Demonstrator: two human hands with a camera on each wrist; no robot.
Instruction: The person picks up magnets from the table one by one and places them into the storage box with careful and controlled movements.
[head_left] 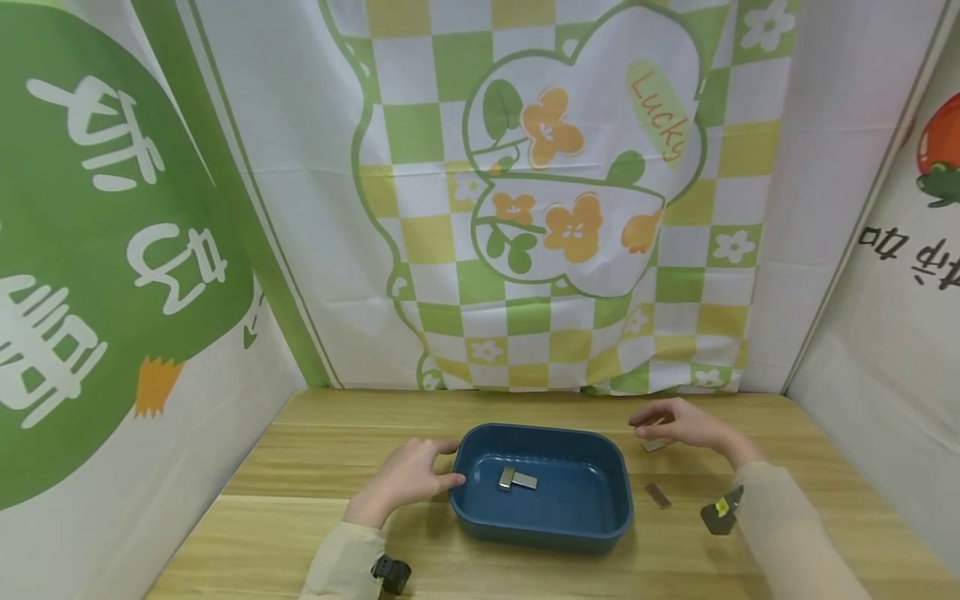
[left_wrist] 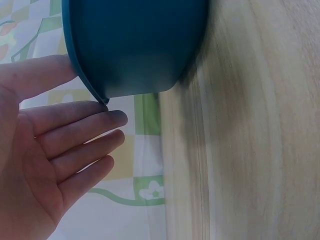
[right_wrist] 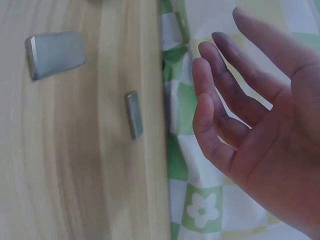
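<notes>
A dark blue plastic tub (head_left: 577,508) sits mid-table, with two small grey metal blocks (head_left: 517,479) lying side by side on its floor. My left hand (head_left: 448,463) touches the tub's left rim; in the left wrist view its fingers (left_wrist: 80,132) are straight beside the tub (left_wrist: 135,45) and curl round nothing. My right hand (head_left: 647,423) hovers with relaxed fingers to the right of the tub, over a flat metal block (head_left: 654,446). Another metal block (head_left: 658,496) lies nearer me. The right wrist view shows the empty hand (right_wrist: 215,65) and both blocks (right_wrist: 55,54) (right_wrist: 134,114) on the wood.
The wooden table (head_left: 300,467) is boxed in by printed cloth walls: a green and yellow check at the back (head_left: 540,208), and panels at left and right. Wrist cameras show at my left sleeve (head_left: 390,573) and right sleeve (head_left: 720,512).
</notes>
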